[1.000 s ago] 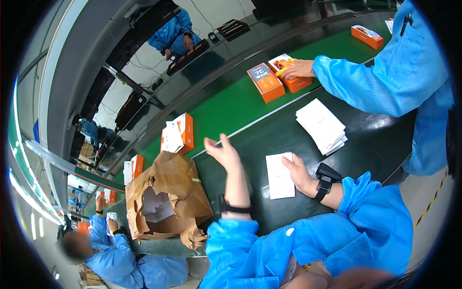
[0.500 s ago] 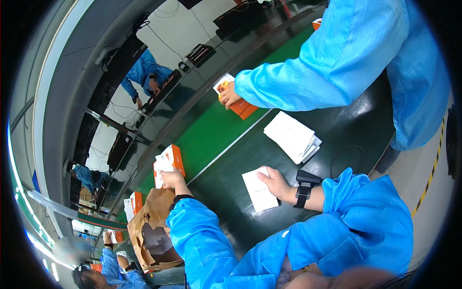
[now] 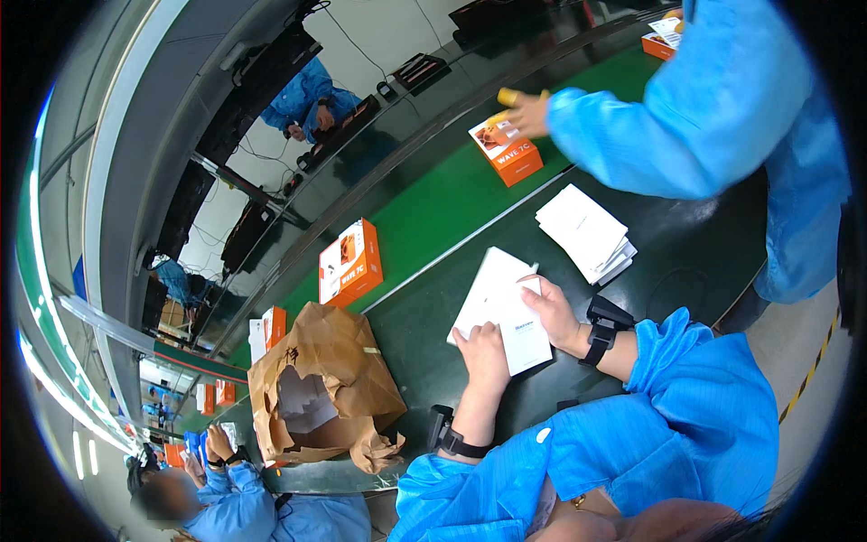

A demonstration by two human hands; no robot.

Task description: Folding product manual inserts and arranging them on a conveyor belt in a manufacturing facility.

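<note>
My right hand [image 3: 554, 313] grips a white booklet [image 3: 526, 341] by its upper right side, thumb on top. A second white booklet [image 3: 489, 285] lies partly under it, angled to the upper left. My left hand [image 3: 485, 359] is closed at the booklets' lower left edge, its fingertips pressed against them; the finger contact is partly hidden. Just beyond my right hand lies a fanned stack of white booklets [image 3: 585, 233] on the dark green table [image 3: 433, 316].
Orange-and-white boxes [image 3: 350, 262] stand on the green belt [image 3: 424, 212]. A torn brown paper bag [image 3: 330, 379] sits left of my left arm. At the upper right, a co-worker's hand [image 3: 524, 116] with yellow fingertip covers hovers by another box [image 3: 508, 155]. Another person sits at lower left.
My left hand has left the orange-and-white box on the belt and come over to the booklets. A second booklet now shows with the one in my right hand. The co-worker's hand has lifted off its box.
</note>
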